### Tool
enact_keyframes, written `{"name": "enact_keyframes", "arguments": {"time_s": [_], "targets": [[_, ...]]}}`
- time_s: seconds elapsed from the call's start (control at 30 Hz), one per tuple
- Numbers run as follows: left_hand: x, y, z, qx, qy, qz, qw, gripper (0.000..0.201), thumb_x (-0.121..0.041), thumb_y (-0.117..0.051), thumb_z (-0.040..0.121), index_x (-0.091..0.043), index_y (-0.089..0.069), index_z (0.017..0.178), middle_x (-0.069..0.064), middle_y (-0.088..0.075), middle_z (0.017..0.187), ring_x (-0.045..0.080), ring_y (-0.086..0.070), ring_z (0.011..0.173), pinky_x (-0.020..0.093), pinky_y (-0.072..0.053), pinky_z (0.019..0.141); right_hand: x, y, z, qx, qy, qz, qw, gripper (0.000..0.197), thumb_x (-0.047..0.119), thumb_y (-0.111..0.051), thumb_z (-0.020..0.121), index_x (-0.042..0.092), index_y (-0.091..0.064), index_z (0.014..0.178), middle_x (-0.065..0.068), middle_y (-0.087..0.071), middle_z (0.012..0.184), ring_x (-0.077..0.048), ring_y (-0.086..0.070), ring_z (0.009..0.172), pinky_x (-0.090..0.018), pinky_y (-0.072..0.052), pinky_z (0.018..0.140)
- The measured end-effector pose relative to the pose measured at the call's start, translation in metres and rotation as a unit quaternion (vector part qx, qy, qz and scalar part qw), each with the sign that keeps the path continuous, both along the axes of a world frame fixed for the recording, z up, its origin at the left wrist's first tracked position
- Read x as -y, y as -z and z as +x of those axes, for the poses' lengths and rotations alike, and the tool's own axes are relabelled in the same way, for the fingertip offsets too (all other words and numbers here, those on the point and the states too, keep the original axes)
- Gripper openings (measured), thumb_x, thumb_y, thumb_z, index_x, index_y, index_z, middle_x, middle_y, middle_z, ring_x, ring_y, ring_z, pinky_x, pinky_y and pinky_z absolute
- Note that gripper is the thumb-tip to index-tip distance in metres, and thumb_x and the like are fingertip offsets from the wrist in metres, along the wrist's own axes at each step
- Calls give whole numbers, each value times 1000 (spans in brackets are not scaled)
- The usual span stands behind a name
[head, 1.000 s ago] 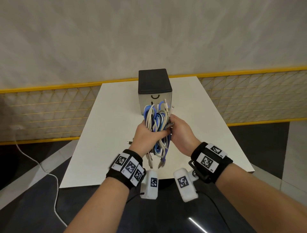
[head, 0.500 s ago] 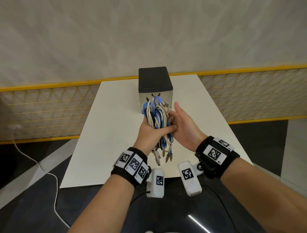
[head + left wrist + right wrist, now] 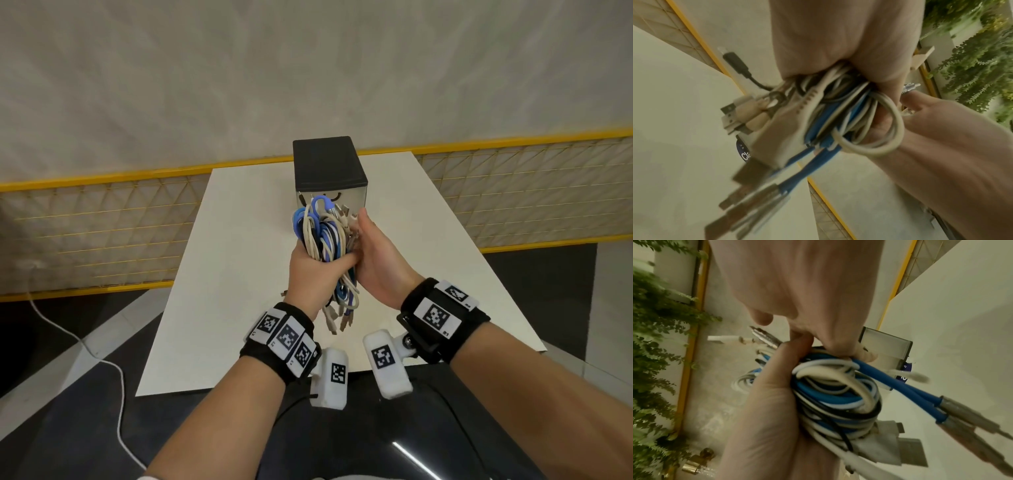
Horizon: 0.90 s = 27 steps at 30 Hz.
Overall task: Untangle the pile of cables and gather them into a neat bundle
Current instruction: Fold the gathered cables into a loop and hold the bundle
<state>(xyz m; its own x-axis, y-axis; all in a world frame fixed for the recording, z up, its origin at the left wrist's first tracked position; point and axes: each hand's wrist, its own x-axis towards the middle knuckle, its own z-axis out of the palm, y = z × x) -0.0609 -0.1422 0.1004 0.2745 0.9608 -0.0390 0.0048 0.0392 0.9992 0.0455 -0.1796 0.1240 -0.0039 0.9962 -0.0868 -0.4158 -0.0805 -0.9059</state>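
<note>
Head view: both hands raised over the white desk (image 3: pixel 239 274), meeting near frame centre. The left hand (image 3: pixel 313 274) grips the cable bundle (image 3: pixel 325 236) at its middle, fingers and thumb curled tight round it; the bundle is clear of the desk, held roughly upright. Strands are blue, off-white and black, looped together. The upper loops fan out toward 12 o'clock, in front of the box (image 3: pixel 329 171); the plug ends hang toward 6 o'clock below the fist. The right hand (image 3: pixel 375 260) lies against the bundle's 3 o'clock side, palm turned inward, fingers fairly straight and reaching up along the loops, fingertips near the small plugs at the top. It touches the cables; I cannot tell how firmly. Left wrist view: fist closed round the cable bundle (image 3: pixel 838 113), USB plugs (image 3: pixel 731 116) sticking out at 9 o'clock, blue leads with metal ends trailing toward 7 o'clock, blurred. Right wrist view: the left hand's palm (image 3: pixel 766 418) cradles the coil (image 3: pixel 834 394); the right hand (image 3: pixel 807 296) presses on it from 12 o'clock. Two blue leads with metal jacks (image 3: pixel 972 418) run off toward 4 o'clock. The box has a black top and pale front, and stands on the desk at 12 o'clock, behind the hands. Beyond the desk, a yellow-framed mesh barrier (image 3: pixel 102 219). A white cord (image 3: pixel 102 359) lies on the dark floor at 8 o'clock.
</note>
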Motion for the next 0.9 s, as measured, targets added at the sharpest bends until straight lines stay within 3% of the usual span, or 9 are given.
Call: {"name": "enact_keyframes", "arguments": {"time_s": [0.2,0.3,0.37,0.47,0.6,0.73,0.83,0.9], "targets": [[-14,-6,-6,23,-5,4,1000,31,-2,-78,75,-12,-70,103,2,-76,91,11,-73,85,25,-59,74,-18,1,-6,40,11,28,999,58,52,-20,100,16,-49,136,-8,-58,133,-19,-54,126,-37,-38,111],[-27,-11,-12,34,-2,0,999,25,-4,-79,76,-10,-70,99,6,-76,89,19,-73,85,33,-60,78,-31,3,4,193,31,39,980,63,66,-26,92,31,-40,142,7,-40,149,-10,-31,141,-39,-18,119],[-40,-13,-17,48,-15,-10,999,23,-4,-79,76,-13,-71,96,3,-76,87,18,-73,84,31,-60,77,-39,4,18,330,51,42,942,48,52,-30,98,32,-43,140,11,-36,150,-3,-29,138,-28,-20,114],[-65,-14,-20,74,-54,-42,995,30,-6,-80,78,-14,-70,105,1,-76,95,16,-74,88,30,-60,76,-52,21,48,482,58,9,874,38,28,-45,100,19,-49,136,3,-47,139,-10,-43,126,-12,-27,96],[-98,-16,-16,109,-110,-79,985,38,-8,-80,78,-10,-67,114,7,-75,103,22,-74,91,37,-60,78,-90,64,89,597,-7,-55,800,40,22,-52,96,13,-48,135,-4,-46,142,-19,-47,127,-20,-33,104],[-121,-25,2,150,-144,-103,973,42,-11,-80,77,-7,-66,116,11,-76,101,25,-74,90,37,-59,74,-151,77,107,668,-76,-13,740,40,16,-50,94,12,-47,133,-6,-34,150,-27,-50,126,-31,-39,105],[-136,-32,18,176,-169,-119,963,50,-12,-81,77,-4,-61,122,12,-75,104,26,-74,92,38,-59,74,-194,80,114,722,-123,17,681,35,15,-46,90,9,-47,124,-6,-17,158,-34,-51,124,-37,-45,98],[-141,-35,27,195,-186,-127,955,55,-12,-81,76,-5,-59,125,12,-74,107,26,-74,94,39,-59,77,-207,85,117,758,-141,8,636,34,17,-47,89,12,-49,122,-2,-15,159,-35,-54,117,-37,-46,95]]}}
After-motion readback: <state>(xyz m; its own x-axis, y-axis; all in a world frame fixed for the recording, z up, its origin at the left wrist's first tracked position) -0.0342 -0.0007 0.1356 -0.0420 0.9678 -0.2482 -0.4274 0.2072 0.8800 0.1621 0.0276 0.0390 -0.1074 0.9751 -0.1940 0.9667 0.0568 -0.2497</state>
